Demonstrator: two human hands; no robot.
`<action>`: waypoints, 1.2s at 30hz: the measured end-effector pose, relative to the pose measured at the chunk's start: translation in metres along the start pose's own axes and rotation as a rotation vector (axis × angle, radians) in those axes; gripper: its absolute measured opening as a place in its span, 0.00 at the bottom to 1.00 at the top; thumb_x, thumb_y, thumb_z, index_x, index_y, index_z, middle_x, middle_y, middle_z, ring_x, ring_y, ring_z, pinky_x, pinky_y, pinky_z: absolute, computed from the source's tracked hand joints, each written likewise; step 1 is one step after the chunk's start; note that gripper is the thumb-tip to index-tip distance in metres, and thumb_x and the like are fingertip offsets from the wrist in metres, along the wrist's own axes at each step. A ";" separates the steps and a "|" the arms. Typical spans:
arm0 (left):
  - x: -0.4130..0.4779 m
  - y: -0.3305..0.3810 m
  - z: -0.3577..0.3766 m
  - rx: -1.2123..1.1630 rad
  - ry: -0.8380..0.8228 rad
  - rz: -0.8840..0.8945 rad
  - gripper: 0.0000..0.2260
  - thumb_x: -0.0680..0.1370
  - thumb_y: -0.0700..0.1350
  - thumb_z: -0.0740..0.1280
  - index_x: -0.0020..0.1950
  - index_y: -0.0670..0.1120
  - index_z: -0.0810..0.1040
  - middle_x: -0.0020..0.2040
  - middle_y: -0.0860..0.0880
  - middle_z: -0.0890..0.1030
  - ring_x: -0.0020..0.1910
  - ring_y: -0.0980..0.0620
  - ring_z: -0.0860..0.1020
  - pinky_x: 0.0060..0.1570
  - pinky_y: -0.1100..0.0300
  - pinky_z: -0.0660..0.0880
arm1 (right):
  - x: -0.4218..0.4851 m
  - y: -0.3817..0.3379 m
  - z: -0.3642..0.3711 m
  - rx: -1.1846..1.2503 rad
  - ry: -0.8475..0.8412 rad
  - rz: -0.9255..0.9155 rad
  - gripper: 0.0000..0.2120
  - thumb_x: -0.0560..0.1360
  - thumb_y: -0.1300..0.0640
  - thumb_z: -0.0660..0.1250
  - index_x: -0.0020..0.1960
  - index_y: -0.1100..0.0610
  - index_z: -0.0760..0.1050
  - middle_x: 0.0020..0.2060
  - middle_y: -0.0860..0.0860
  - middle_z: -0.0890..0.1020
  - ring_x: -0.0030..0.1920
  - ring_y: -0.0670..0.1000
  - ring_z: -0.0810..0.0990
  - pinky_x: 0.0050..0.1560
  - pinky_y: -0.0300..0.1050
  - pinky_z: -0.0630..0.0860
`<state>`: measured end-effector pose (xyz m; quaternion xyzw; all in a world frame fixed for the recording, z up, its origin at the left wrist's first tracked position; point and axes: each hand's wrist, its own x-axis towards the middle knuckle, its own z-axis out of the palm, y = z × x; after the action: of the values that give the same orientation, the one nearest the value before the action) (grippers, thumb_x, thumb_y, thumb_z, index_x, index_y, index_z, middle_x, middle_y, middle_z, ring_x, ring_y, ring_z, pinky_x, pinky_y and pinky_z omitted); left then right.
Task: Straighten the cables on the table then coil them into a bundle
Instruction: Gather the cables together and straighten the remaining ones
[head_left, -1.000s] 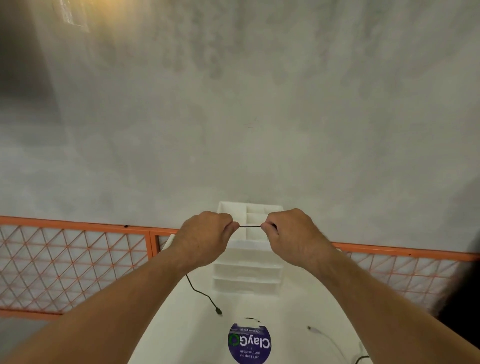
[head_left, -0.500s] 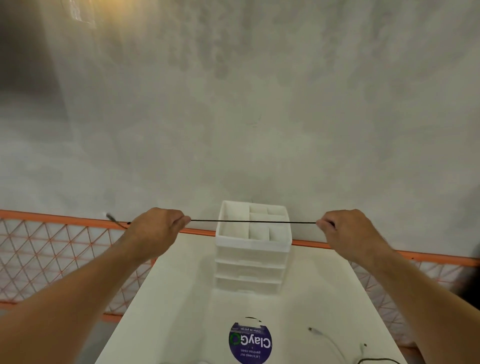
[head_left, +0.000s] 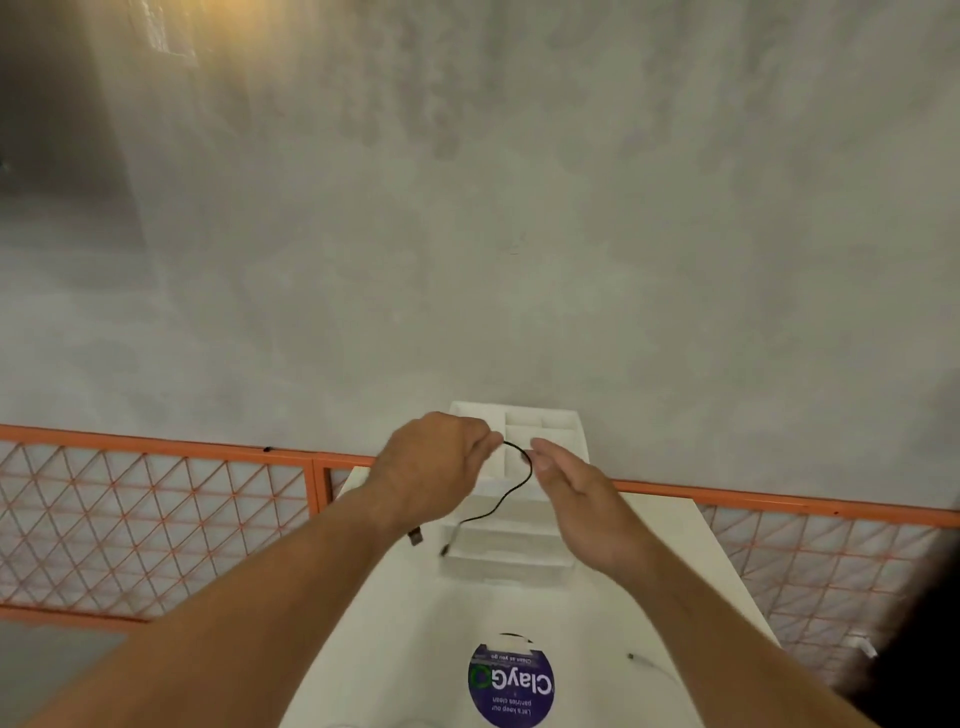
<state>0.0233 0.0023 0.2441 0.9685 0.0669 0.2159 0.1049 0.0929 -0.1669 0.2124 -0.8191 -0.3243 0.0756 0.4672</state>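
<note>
My left hand pinches a thin black cable in the air above the white table. The cable arcs from my left fingertips, curves down past my right hand and hangs with a small plug at its end. A second, darker plug dangles below my left hand. My right hand is beside the loop, fingers extended and apart, touching or almost touching the cable without gripping it. A white cable lies on the table at the lower right.
A white drawer organiser with open top compartments stands at the table's far end, just under my hands. A round purple sticker marks the table's near part. An orange mesh fence runs behind the table, before a grey concrete wall.
Half a second ago both hands held the black cable stretched taut and wide apart. They have come back together, my right hand has let go, and the cable now hangs in a loose curve.
</note>
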 end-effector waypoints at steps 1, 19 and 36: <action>0.001 0.005 0.000 -0.009 -0.008 0.007 0.17 0.82 0.56 0.54 0.48 0.49 0.78 0.43 0.48 0.81 0.43 0.46 0.79 0.46 0.51 0.76 | -0.001 -0.005 0.007 0.084 -0.017 0.008 0.17 0.83 0.48 0.52 0.69 0.48 0.69 0.63 0.44 0.77 0.64 0.41 0.72 0.63 0.34 0.65; -0.046 -0.072 0.017 0.122 -0.160 -0.085 0.19 0.83 0.56 0.52 0.33 0.52 0.64 0.34 0.52 0.73 0.38 0.48 0.75 0.37 0.55 0.70 | 0.007 0.019 0.019 -0.423 0.030 -0.126 0.19 0.80 0.50 0.61 0.32 0.58 0.71 0.25 0.49 0.72 0.27 0.48 0.68 0.30 0.42 0.66; -0.178 -0.202 0.087 0.231 -0.498 -0.311 0.17 0.82 0.58 0.48 0.45 0.49 0.68 0.42 0.51 0.77 0.42 0.49 0.77 0.45 0.52 0.76 | -0.018 0.106 0.093 -0.958 -0.321 0.110 0.11 0.81 0.50 0.55 0.51 0.53 0.72 0.45 0.53 0.81 0.41 0.53 0.78 0.40 0.46 0.76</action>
<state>-0.1154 0.1514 0.0485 0.9752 0.2105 -0.0556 0.0391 0.0881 -0.1487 0.0715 -0.9352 -0.3468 0.0680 -0.0215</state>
